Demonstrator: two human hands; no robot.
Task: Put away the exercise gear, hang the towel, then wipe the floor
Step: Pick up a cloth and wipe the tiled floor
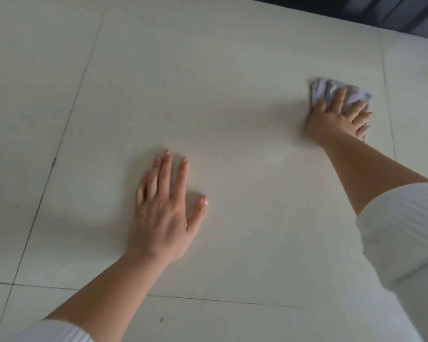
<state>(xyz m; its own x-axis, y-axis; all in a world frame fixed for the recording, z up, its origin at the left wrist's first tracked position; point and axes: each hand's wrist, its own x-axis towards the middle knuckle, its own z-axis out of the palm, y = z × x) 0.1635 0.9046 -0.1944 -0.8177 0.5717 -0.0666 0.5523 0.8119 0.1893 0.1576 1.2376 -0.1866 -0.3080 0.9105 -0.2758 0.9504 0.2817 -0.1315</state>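
The floor (pixel 232 99) is made of large pale tiles with thin dark grout lines. A crumpled grey-white cloth (pixel 351 91) lies on it at the far right. My right hand (pixel 336 118) presses flat on the cloth with its fingers spread, the arm stretched out from a white ribbed sleeve. My left hand (pixel 166 208) rests flat on the bare tile nearer to me, fingers straight and thumb out, holding nothing.
A dark wall base or furniture edge (pixel 381 13) runs along the top right corner. A few small dark specks (pixel 161 319) dot the tiles near the bottom.
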